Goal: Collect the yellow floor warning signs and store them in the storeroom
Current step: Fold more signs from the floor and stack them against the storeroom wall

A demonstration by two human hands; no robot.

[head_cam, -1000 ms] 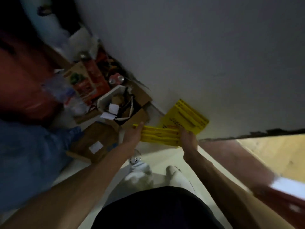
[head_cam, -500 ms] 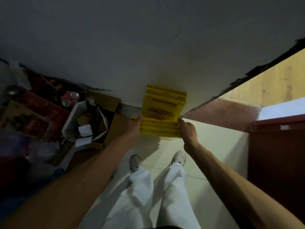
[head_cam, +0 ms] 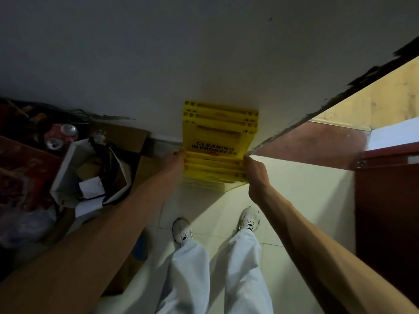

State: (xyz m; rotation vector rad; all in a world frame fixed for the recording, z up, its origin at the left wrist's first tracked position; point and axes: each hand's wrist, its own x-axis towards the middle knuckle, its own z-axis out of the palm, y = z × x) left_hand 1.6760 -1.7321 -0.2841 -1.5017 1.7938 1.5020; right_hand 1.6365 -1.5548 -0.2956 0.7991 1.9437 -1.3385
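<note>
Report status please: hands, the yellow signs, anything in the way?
Left hand and right hand grip held signs by the sides. Leaning signs against wall. Cluttered white box left; path clear.

A dim storeroom corner: cluttered cardboard boxes [head_cam: 118, 141], empty cans [head_cam: 68, 130], stacked yellow signs [head_cam: 217, 130] against bare wall [head_cam: 204, 53].

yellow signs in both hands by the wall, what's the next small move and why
Probably ease the held yellow signs forward to lean on the stacked signs already against the wall. The left hand and right hand grip their sides just in front of that stack, near the floor.
</note>
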